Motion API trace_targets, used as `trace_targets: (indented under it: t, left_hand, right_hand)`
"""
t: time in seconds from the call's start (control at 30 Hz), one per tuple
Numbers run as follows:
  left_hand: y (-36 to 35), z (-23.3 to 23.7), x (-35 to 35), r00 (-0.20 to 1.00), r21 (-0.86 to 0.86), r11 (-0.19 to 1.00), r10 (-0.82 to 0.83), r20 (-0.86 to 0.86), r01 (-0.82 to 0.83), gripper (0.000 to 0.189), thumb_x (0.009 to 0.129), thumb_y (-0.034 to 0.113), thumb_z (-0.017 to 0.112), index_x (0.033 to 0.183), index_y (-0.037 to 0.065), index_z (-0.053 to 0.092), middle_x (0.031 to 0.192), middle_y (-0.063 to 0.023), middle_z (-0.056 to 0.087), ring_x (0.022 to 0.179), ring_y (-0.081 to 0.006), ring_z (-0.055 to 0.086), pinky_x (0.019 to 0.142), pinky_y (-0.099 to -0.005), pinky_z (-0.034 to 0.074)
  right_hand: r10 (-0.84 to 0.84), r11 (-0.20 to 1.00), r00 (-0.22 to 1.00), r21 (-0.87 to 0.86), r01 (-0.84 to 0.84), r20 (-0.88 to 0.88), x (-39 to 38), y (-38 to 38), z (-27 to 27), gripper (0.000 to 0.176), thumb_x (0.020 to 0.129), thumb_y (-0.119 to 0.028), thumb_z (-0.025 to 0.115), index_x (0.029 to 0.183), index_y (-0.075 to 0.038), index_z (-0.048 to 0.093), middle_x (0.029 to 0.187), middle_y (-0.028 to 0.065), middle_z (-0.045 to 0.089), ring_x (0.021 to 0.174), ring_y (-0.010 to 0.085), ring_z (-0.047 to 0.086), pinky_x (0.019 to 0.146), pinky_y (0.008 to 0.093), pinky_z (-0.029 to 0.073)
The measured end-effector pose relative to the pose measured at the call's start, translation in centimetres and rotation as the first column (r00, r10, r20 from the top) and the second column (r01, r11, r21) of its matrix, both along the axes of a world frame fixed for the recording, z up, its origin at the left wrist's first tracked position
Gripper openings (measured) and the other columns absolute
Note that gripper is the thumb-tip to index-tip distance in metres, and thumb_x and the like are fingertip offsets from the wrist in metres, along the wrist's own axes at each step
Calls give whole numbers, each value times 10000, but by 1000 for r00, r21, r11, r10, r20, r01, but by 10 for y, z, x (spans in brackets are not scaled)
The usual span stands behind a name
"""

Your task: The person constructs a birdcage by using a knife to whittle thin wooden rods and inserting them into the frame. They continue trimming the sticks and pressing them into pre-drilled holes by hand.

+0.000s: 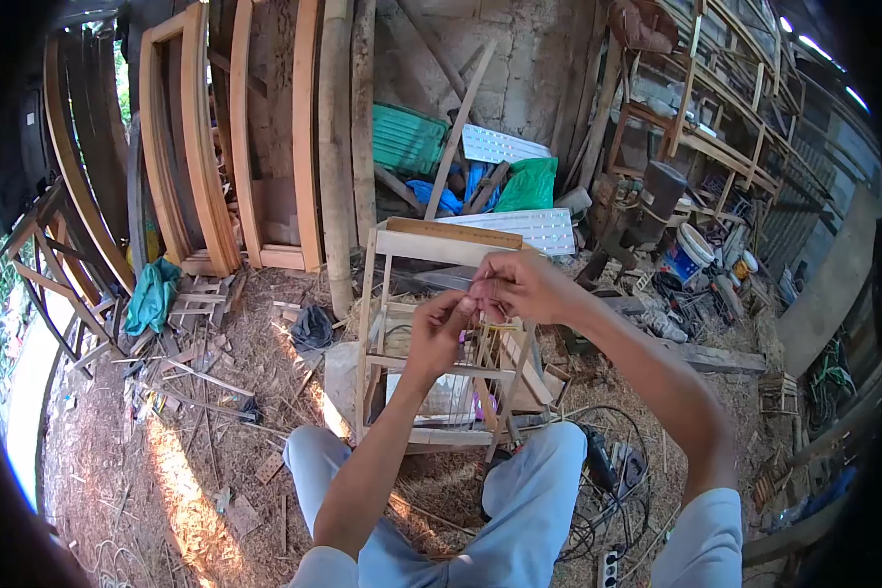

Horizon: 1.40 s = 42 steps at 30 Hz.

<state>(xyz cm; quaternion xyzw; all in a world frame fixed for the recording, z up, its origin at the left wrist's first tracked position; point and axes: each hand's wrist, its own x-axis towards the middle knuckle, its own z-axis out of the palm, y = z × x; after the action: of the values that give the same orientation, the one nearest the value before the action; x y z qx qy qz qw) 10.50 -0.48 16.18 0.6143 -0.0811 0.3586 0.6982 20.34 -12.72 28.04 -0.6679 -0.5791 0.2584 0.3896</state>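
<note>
A small wooden frame [441,371] with upright posts and cross rails stands between my knees. Above it my two hands meet, fingertips close together. My left hand [435,338] is closed in a pinch, its fingers pointing up toward the right hand. My right hand [515,286] comes in from the right, fingers curled and pinching at the same spot. What lies between the fingertips is too small to make out. Thin strands seem to hang below the hands inside the frame. A light-coloured rail [446,247] crosses the frame's top, behind the hands.
Tall wooden door frames [192,147] lean at the back left. A green crate [409,139] and white perforated panels [519,232] lie behind. Wood shavings and scraps cover the ground. A power tool [599,459] with cable and a power strip [609,568] lie at the right.
</note>
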Motion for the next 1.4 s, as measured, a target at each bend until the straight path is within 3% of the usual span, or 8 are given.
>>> trace_targets:
  t: [0.4, 0.5, 0.53, 0.77, 0.93, 1.17, 1.3, 1.4]
  left_hand:
    - [9, 7, 14, 998, -39, 998, -49, -35, 48, 237, 945, 233, 572, 904, 6, 630, 804, 18, 593, 738, -68, 498, 702, -223, 400]
    - [9, 4, 16, 999, -20, 999, -45, -7, 44, 224, 944, 221, 571, 901, 10, 630, 801, 19, 591, 737, -68, 497, 696, -221, 400]
    - [6, 6, 8, 999, -25, 998, -51, -14, 50, 224, 943, 221, 572, 896, 10, 630, 795, 20, 587, 735, -65, 494, 691, -222, 401]
    - [6, 11, 12, 998, -68, 996, -59, -30, 56, 247, 943, 248, 570, 876, 17, 626, 794, -6, 589, 713, -86, 495, 671, -242, 388]
    - [11, 4, 12, 995, -62, 995, -78, -64, 74, 236, 945, 232, 570, 869, 18, 635, 746, 21, 590, 692, -62, 488, 647, -219, 381]
    - [7, 9, 10, 995, -52, 996, -82, -64, 78, 231, 941, 229, 572, 862, 18, 623, 758, -10, 592, 713, -89, 492, 667, -234, 379]
    - [7, 4, 1, 999, -25, 1000, -19, -39, 18, 216, 927, 231, 602, 916, 17, 630, 786, -13, 610, 708, -81, 518, 650, -242, 403]
    - [0, 8, -5, 998, -52, 996, 65, -15, -66, 209, 914, 215, 625, 935, 8, 636, 790, -14, 619, 705, -70, 527, 644, -234, 423]
  right_hand:
    - [-34, 999, 996, 10, 35, -78, 26, 11, 10, 107, 892, -99, 615, 903, 4, 644, 649, 14, 583, 547, 56, 492, 464, 220, 373]
    - [-418, 893, 860, 305, 330, 293, 51, -2, 50, 129, 862, -45, 578, 958, -47, 664, 700, -5, 590, 552, 49, 486, 462, 223, 374]
    - [-545, 781, 835, 407, 475, 71, 60, -12, 74, 154, 891, -85, 542, 993, -56, 653, 665, -22, 556, 521, 49, 459, 454, 213, 358]
    - [-182, 983, 983, 12, 182, -19, 9, -22, 54, 351, 898, -157, 618, 1238, -86, 567, 638, 11, 587, 531, 43, 487, 429, 201, 335]
    - [39, 999, 987, -12, -42, -156, 15, -4, -1, 235, 929, -133, 574, 1138, -33, 611, 627, 20, 587, 501, 42, 458, 434, 190, 328]
    - [-26, 997, 994, 72, 33, -105, 18, 4, -8, 158, 914, -139, 596, 932, -4, 676, 620, -1, 574, 543, 32, 476, 448, 201, 346]
    - [-457, 777, 875, 408, 480, -160, 36, -13, 52, 116, 886, -44, 573, 926, -3, 674, 601, -17, 540, 479, 28, 426, 425, 178, 299]
    - [-351, 890, 933, 338, 307, 77, 27, -20, 68, 120, 889, -67, 587, 961, -20, 670, 600, -21, 530, 480, 27, 420, 418, 182, 302]
